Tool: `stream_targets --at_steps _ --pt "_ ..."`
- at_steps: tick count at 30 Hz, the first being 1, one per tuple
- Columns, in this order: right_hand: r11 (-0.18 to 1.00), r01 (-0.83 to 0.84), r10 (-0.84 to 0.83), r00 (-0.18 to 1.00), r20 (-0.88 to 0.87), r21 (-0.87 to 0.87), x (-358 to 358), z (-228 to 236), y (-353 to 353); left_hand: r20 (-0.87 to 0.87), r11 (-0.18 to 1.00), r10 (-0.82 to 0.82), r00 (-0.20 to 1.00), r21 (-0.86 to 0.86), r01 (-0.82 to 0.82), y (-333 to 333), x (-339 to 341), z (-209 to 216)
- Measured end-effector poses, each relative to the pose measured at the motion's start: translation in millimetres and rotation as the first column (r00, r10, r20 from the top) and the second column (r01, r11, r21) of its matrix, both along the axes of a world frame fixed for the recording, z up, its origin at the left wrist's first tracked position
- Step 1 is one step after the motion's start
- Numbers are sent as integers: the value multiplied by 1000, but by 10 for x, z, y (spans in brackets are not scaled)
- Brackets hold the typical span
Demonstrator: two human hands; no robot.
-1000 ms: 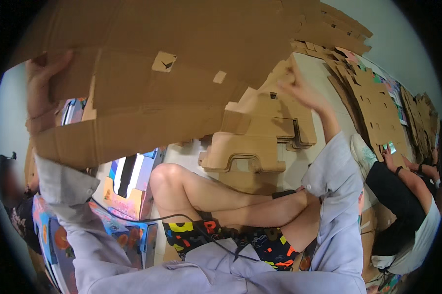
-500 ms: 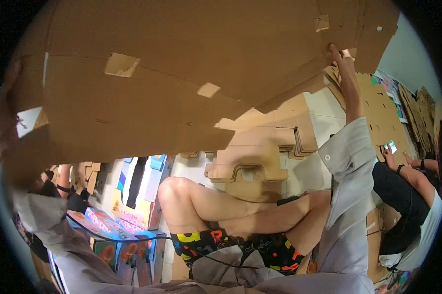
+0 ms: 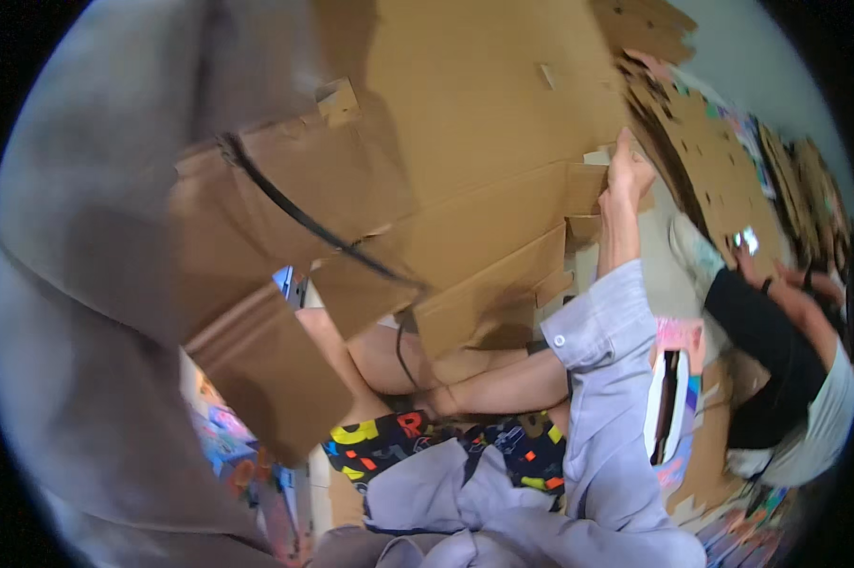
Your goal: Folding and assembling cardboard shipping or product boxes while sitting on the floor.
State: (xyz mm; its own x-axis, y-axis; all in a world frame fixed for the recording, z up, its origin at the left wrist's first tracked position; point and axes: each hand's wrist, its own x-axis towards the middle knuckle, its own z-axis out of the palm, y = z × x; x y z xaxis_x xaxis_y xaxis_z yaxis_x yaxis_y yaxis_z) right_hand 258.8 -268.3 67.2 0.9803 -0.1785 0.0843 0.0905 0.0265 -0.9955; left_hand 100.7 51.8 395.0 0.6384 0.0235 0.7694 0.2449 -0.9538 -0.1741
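A large brown cardboard sheet (image 3: 489, 114) with folded flaps spans the upper middle, above my crossed legs. My right hand (image 3: 630, 175) is closed on its right edge, thumb pointing up. Nearer to me, a creased cardboard flap (image 3: 275, 374) hangs down at the left over my knee. Across the left side my left sleeve (image 3: 86, 284) is raised close to the camera and blurred. The left hand itself is out of sight. A black cord (image 3: 304, 213) runs across in front of the cardboard.
To the right a person in black trousers (image 3: 763, 346) sits holding a lit phone (image 3: 746, 239). Stacked cardboard sheets (image 3: 720, 161) lean behind them. A colourful printed carton (image 3: 675, 407) lies beside my right arm; more printed boxes (image 3: 233, 445) are at lower left.
The cardboard has turned and come nearer, with its folded flaps now showing. My left arm has risen across the view and its hand has gone out of sight. My right hand has come lower.
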Motion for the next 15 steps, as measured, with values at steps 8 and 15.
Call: stream_targets --at_steps 8,15 --pt "651 -269 266 957 -119 -709 -554 -857 -162 -862 990 -5 506 -77 -122 -723 118 -3213" --pt "669 -301 319 942 -104 -679 59 -1170 -505 -814 902 -316 488 -417 -113 -1609 -1227 -4247"
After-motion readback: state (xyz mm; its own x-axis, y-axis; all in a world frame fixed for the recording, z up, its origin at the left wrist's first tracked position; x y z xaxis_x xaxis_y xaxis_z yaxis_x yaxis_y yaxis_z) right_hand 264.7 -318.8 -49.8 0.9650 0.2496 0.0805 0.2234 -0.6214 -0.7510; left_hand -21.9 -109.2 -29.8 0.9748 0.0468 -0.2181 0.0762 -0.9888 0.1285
